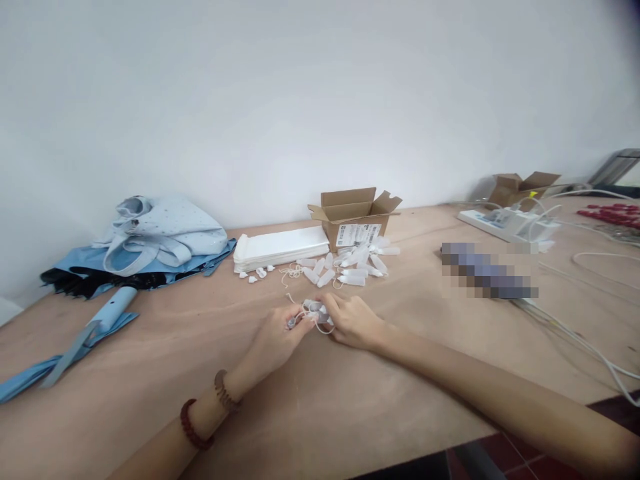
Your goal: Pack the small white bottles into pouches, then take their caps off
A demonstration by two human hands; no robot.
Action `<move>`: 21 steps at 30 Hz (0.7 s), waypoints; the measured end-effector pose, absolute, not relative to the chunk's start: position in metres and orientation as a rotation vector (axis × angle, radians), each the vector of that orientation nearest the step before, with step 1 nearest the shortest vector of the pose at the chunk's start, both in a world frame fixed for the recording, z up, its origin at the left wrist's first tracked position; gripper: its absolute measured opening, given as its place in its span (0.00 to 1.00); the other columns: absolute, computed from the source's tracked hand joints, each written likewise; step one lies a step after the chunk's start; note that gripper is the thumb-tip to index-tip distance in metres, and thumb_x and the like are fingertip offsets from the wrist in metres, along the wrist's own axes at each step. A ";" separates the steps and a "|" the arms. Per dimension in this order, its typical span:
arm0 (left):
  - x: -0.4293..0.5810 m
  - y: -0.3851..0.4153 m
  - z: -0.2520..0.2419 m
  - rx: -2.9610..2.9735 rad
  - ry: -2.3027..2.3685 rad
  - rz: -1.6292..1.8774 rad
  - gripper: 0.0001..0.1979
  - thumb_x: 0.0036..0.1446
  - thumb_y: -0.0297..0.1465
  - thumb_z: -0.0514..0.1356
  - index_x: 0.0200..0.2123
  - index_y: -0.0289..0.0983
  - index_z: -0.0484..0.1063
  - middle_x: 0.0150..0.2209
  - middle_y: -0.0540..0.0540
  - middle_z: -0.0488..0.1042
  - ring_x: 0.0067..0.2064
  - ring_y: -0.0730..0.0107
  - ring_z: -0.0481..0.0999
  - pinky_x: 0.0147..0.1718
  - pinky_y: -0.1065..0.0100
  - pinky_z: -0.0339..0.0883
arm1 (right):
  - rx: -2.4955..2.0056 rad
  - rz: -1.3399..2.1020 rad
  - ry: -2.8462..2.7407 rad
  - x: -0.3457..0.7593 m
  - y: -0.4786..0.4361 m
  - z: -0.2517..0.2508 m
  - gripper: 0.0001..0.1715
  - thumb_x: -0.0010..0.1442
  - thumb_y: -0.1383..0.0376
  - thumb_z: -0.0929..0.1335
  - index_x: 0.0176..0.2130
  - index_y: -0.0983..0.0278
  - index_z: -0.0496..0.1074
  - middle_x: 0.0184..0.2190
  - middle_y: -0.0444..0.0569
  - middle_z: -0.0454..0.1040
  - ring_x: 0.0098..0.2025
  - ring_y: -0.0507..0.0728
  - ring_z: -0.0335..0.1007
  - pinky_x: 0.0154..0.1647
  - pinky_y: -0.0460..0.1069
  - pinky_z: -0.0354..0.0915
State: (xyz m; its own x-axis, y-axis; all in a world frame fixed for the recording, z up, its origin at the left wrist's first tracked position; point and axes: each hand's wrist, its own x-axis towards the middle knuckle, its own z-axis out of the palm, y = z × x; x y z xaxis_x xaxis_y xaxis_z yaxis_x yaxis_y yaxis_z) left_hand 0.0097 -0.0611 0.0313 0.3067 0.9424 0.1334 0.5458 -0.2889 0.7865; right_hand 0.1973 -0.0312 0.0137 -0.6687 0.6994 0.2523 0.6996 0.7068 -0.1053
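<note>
Near the middle of the table, my left hand and my right hand meet with bent fingers around a few small translucent plastic bottles. A thin white cord loops out from between my fingers. My fingertips hide parts of these bottles, so I cannot tell exactly which hand grips which. Just beyond the hands lies a loose pile of similar small bottles, some with white tips. Left of the pile are a tangle of white cord and several small white caps.
Behind the pile stand an open cardboard box and a white stack of flat sleeves. A blue umbrella and pale cloth bag lie left. On the right are a pixelated object, a power strip, cables and another box.
</note>
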 end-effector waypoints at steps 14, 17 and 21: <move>-0.002 -0.057 0.051 1.959 1.358 0.724 0.12 0.52 0.40 0.58 0.29 0.37 0.71 0.20 0.56 0.55 0.23 0.75 0.54 0.23 0.73 0.47 | -1.094 0.047 -2.595 0.197 -0.031 0.015 0.19 0.60 0.64 0.63 0.50 0.68 0.59 0.42 0.56 0.72 0.43 0.60 0.70 0.31 0.48 0.60; 0.001 -0.058 0.049 2.007 1.367 0.754 0.13 0.54 0.40 0.56 0.27 0.36 0.70 0.20 0.55 0.56 0.23 0.75 0.54 0.24 0.72 0.47 | -1.091 0.047 -2.591 0.198 -0.030 0.013 0.19 0.61 0.64 0.63 0.50 0.68 0.59 0.42 0.57 0.72 0.43 0.60 0.70 0.32 0.48 0.60; 0.005 -0.059 0.047 2.006 1.352 0.768 0.18 0.57 0.40 0.53 0.19 0.36 0.64 0.19 0.54 0.56 0.23 0.75 0.54 0.23 0.71 0.45 | -1.090 0.032 -2.589 0.197 -0.031 0.013 0.19 0.61 0.63 0.63 0.50 0.68 0.59 0.43 0.56 0.72 0.44 0.60 0.69 0.33 0.48 0.61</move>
